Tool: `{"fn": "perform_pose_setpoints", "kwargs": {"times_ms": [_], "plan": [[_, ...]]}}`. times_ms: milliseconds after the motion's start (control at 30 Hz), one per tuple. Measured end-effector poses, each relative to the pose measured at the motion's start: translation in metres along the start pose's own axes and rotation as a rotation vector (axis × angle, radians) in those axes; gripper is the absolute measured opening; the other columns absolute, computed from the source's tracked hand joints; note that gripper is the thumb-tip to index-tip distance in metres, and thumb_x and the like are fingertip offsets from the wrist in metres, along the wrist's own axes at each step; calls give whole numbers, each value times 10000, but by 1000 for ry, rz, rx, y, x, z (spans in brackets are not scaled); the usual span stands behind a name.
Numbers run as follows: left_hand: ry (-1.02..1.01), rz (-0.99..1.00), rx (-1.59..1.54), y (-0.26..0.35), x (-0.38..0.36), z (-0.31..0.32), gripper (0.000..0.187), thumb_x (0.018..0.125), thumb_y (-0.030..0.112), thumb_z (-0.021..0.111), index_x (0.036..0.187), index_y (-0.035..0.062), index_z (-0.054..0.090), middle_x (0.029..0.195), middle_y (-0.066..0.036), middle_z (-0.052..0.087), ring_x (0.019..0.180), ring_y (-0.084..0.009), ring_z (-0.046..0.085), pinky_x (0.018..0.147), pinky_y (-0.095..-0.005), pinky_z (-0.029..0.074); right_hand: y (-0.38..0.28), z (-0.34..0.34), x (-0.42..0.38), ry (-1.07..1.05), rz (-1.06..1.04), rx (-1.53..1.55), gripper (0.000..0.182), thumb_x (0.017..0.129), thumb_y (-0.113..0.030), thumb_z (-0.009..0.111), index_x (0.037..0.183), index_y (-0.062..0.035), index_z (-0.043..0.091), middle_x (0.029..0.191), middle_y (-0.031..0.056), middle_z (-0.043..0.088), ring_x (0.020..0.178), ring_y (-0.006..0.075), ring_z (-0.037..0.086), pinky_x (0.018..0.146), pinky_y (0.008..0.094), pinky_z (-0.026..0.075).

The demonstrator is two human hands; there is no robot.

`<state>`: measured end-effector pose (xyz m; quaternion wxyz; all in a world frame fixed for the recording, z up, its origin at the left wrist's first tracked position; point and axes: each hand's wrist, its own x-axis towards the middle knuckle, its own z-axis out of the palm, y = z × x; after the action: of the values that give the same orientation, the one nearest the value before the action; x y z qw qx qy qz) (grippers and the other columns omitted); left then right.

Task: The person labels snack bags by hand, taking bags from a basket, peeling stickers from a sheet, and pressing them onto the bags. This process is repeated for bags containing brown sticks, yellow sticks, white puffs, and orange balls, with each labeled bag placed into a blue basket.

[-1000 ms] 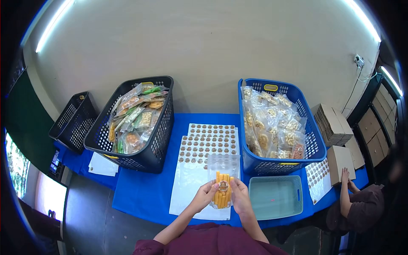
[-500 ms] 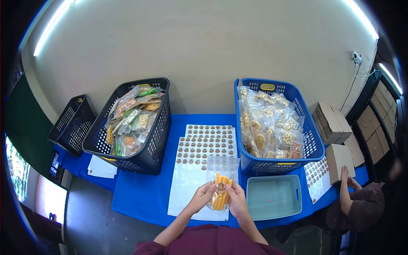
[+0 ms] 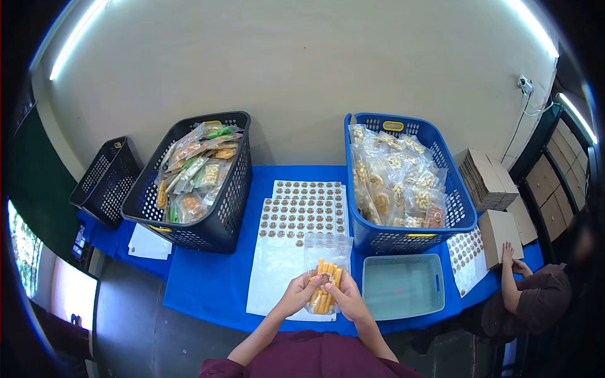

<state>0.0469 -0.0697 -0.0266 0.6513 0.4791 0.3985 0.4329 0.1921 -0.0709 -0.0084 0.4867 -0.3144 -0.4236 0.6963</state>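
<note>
A clear plastic pouch [image 3: 328,253] of yellow stick-shaped snacks is held upright between my two hands. My left hand [image 3: 296,297] grips its left edge, with the thumb at a round brown label [image 3: 325,279] on the front. On the opposite side, my right hand [image 3: 349,298] is closed on the pouch, its thumb also pressing close to the label. Behind the pouch lie white sheets of round brown stickers [image 3: 301,208]; the lower part of the front sheet is bare.
A black basket [image 3: 234,211] of mixed snack packets stands left, a blue basket [image 3: 413,238] of packed snacks right. In front of the blue one sits a pale green tray [image 3: 403,309]. Farther right, a person's hands touch a cardboard box [image 3: 498,230] near stacked flat cartons [image 3: 482,179].
Both thumbs have shifted on the pouch and now press closer together at the label. The pouch is slightly tilted compared with before. The camera view has moved a little.
</note>
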Motion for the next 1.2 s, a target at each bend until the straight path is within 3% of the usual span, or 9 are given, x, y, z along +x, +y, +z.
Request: {"fn": "perform_pose_setpoints", "kwargs": {"times_ms": [300, 767, 1000, 1200], "plan": [[-35, 26, 27, 2, -9, -3, 438, 919, 336, 379, 1165, -21, 443, 1006, -67, 554, 913, -98, 523, 782, -242, 436, 7, 4, -8, 16, -17, 11, 433, 814, -22, 543, 1194, -10, 336, 1094, 62, 464, 1030, 125, 465, 881, 269, 383], [-76, -48, -23, 4, 6, -9, 381, 910, 266, 425, 1176, -7, 440, 1016, -65, 555, 910, -106, 528, 784, -248, 437, 7, -5, 3, -13, 61, 94, 453, 853, -71, 508, 1248, -11, 295, 1143, 91, 452, 1058, 136, 456, 885, 265, 392], [-119, -76, -13, 5, 20, -3, 514, 864, 200, 529, 1286, -2, 316, 1062, -62, 535, 923, -98, 529, 792, -236, 435, 13, -9, 22, 256, -140, -113, 239, 831, -100, 562, 1030, 6, 484, 918, 56, 566, 820, 99, 545, 731, 232, 445], [-152, -106, -59, -9, 30, -11, 539, 859, 187, 538, 1299, -5, 292, 1089, -73, 523, 947, -100, 522, 814, -233, 426, 19, -8, 29, 331, -159, -110, 223, 853, -129, 540, 1020, 6, 483, 908, 54, 565, 798, 90, 540, 715, 223, 443]]}}
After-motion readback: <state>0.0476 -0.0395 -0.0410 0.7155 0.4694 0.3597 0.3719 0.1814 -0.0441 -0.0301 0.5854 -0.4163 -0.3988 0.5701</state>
